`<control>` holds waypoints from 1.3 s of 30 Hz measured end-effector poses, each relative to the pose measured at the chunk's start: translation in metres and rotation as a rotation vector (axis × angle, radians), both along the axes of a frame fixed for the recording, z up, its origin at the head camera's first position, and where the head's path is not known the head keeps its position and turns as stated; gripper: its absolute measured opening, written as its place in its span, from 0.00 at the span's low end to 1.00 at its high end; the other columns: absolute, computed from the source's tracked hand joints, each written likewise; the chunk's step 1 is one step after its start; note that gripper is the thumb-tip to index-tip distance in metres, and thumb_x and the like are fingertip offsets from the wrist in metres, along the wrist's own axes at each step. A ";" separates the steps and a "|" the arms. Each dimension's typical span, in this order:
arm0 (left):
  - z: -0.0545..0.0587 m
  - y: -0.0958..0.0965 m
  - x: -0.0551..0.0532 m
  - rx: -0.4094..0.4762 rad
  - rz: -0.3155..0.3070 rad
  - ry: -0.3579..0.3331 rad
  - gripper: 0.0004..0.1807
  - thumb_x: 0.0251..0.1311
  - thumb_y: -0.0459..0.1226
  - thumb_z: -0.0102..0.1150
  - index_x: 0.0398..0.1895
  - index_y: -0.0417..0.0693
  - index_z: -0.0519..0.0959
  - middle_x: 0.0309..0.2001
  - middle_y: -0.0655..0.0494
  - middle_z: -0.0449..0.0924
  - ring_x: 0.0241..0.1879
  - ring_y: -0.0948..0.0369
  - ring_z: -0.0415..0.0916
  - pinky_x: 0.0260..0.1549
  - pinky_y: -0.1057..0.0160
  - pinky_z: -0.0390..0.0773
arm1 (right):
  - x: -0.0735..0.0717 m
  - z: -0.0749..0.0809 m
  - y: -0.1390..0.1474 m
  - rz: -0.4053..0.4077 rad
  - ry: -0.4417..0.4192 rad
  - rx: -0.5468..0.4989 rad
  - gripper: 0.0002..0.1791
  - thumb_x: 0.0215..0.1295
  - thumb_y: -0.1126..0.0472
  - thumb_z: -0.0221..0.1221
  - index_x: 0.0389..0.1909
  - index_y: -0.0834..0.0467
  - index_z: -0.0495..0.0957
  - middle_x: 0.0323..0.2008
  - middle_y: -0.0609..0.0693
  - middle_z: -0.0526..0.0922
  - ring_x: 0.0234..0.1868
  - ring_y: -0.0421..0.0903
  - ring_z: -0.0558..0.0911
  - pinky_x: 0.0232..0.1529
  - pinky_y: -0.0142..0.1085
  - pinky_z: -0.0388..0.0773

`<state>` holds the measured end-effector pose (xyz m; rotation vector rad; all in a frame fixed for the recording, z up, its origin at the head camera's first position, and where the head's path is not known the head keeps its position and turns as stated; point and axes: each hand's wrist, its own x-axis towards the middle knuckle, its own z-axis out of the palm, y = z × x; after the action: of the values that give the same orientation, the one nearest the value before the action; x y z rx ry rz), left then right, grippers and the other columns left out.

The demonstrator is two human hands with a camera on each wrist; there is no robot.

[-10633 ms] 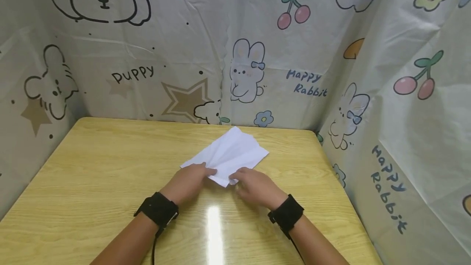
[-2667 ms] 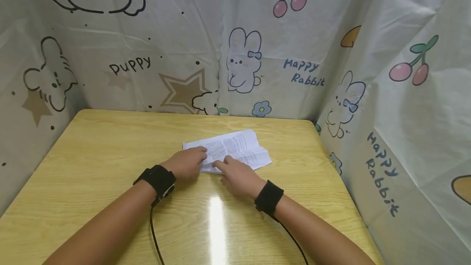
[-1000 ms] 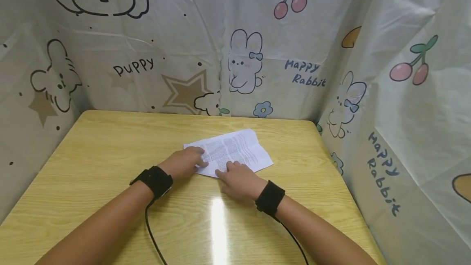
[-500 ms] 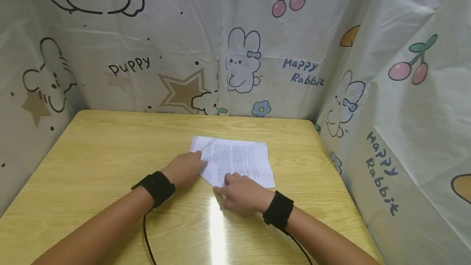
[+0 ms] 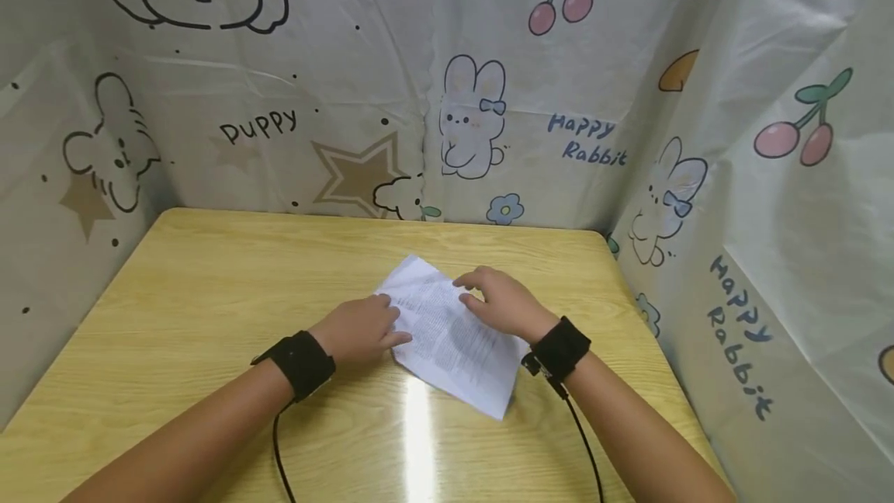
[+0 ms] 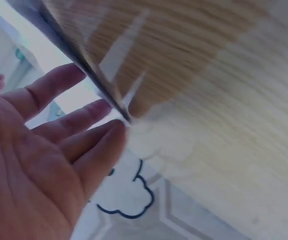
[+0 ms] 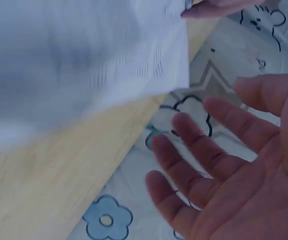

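Note:
A folded sheet of printed paper (image 5: 454,344) slants over the middle of the table, one corner pointing towards me. My left hand (image 5: 359,330) holds it by its left edge, the thumb reaching over the print. From the left wrist the paper shows nearly edge-on, fingertips of the left hand (image 6: 48,135) at its rim. Above the paper's upper right edge is my right hand (image 5: 506,303), fingers spread and holding nothing. The right wrist view shows that hand (image 7: 224,165) apart from the paper (image 7: 108,65), which is blurred there.
The light wooden table (image 5: 230,278) backs onto a patterned curtain (image 5: 349,84), which also hangs along both sides. Each wrist wears a black strap, such as the left one (image 5: 300,363), with a cable (image 5: 279,456) running down from it.
The paper, lying with print towards me earlier, has turned clockwise, its right end swinging nearer. My right hand has let go of its near edge and moved up and right; the left stays at its edge.

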<state>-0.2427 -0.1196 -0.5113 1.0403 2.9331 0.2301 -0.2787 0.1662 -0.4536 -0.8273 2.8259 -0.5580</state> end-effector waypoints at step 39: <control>-0.011 -0.001 -0.033 -0.022 -0.036 -0.034 0.21 0.72 0.35 0.59 0.66 0.52 0.82 0.73 0.42 0.73 0.73 0.43 0.69 0.72 0.44 0.70 | -0.010 -0.060 -0.041 0.319 0.156 0.206 0.27 0.83 0.58 0.49 0.78 0.54 0.66 0.77 0.49 0.69 0.78 0.47 0.69 0.76 0.42 0.68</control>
<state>-0.2754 -0.1205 -0.5227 1.0745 2.8775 0.2125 -0.2886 0.1249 -0.5134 -1.2924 2.7369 -0.1608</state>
